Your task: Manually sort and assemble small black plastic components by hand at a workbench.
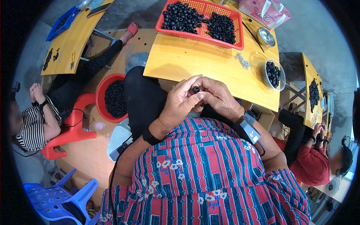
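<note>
Both my hands meet in front of my chest, just off the near edge of the yellow table (pixel 180 56). A small black ring-shaped part (pixel 195 89) sits between them, its hole facing up. My left hand (pixel 180 98) has its fingers closed around the part, thumb pressed against it. Closed on the same part from the other side is my right hand (pixel 222 98), with its thumb and fingertips meeting my left thumb. Some fingertips are hidden underneath, so any smaller piece in them cannot be made out.
On the table stand a red basket (pixel 240 26) of black parts, a clear tub (pixel 282 84) of similar parts, small shiny pieces (pixel 243 61), a metal bowl (pixel 265 36) and a pink bag (pixel 258 11). A red basin (pixel 100 88) stands at left. People sit on both sides.
</note>
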{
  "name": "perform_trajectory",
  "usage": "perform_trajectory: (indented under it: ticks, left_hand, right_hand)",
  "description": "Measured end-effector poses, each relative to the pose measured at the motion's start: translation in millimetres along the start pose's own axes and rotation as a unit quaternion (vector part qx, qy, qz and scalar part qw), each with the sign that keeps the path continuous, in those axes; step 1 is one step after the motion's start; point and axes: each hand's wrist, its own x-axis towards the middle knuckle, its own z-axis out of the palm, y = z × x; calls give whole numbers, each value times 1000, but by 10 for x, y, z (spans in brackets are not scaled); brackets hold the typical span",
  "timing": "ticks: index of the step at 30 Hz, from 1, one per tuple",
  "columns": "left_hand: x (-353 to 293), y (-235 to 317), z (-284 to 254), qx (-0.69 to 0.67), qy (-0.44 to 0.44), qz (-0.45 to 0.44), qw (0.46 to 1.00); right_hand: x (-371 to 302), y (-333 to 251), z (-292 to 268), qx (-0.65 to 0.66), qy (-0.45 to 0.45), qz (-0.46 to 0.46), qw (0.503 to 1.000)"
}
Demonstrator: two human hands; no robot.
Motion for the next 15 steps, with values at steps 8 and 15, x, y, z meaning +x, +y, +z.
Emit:
perform_trajectory:
  ticks: [8, 15]
  left_hand:
    - [-24, 98, 8, -3, -25, -34, 999]
    - [-47, 31, -3, 52, -41, -8, 998]
  right_hand:
    - [-10, -34, -42, -85, -10, -35, 996]
    - [-45, 9, -19, -77, -21, -30, 996]
